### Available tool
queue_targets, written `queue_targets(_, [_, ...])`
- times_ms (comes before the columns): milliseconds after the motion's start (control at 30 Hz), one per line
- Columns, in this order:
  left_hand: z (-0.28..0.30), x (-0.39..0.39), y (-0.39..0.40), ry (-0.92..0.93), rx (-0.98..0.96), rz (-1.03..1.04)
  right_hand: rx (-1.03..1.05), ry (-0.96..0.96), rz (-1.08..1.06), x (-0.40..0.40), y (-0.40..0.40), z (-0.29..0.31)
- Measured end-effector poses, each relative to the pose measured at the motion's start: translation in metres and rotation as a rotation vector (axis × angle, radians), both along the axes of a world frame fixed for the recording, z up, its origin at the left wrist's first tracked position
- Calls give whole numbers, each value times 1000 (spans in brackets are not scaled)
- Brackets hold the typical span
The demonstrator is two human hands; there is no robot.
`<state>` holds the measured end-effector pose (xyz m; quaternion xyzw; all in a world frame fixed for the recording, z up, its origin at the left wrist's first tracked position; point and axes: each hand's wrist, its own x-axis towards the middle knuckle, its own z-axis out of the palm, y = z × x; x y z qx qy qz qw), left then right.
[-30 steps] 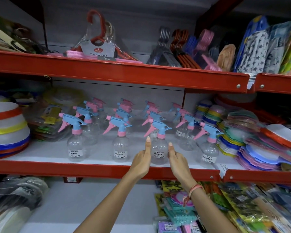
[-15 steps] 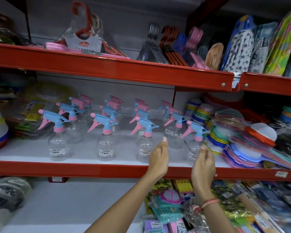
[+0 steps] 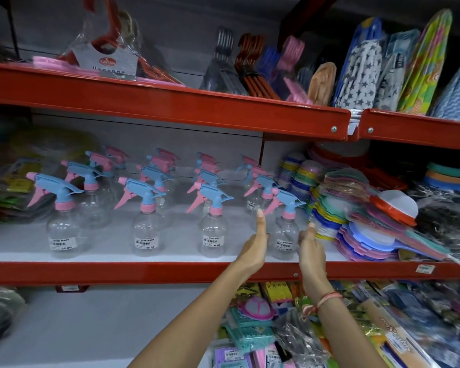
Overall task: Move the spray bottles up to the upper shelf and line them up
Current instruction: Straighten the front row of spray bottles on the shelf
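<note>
Several clear spray bottles with blue and pink trigger heads stand in rows on the middle shelf [image 3: 117,270]. The front row holds a left bottle [image 3: 61,235], a second bottle [image 3: 146,235], a third bottle [image 3: 213,235] and the rightmost bottle [image 3: 286,235]. My left hand [image 3: 255,245] is flat with fingers up, just left of the rightmost bottle. My right hand [image 3: 310,248] is on that bottle's right side, fingers slightly curled. Both hands flank the bottle; I cannot tell whether they touch it.
The upper red shelf [image 3: 170,107] holds packs of hangers [image 3: 106,54] and cloth items [image 3: 361,73]. Stacked coloured plastic fans [image 3: 356,229] crowd the bottles' right side. Packaged goods [image 3: 263,328] lie on the lower shelf under my arms.
Both hands have shifted right from the third front bottle to either side of the rightmost front bottle. The view has panned right with them.
</note>
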<state>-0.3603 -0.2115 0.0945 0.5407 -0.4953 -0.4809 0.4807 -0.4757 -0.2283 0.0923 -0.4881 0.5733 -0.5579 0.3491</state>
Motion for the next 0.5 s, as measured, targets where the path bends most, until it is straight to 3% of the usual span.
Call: queue_targets(500, [4, 11, 12, -111, -38, -10, -11, 78, -1, 12, 0, -1])
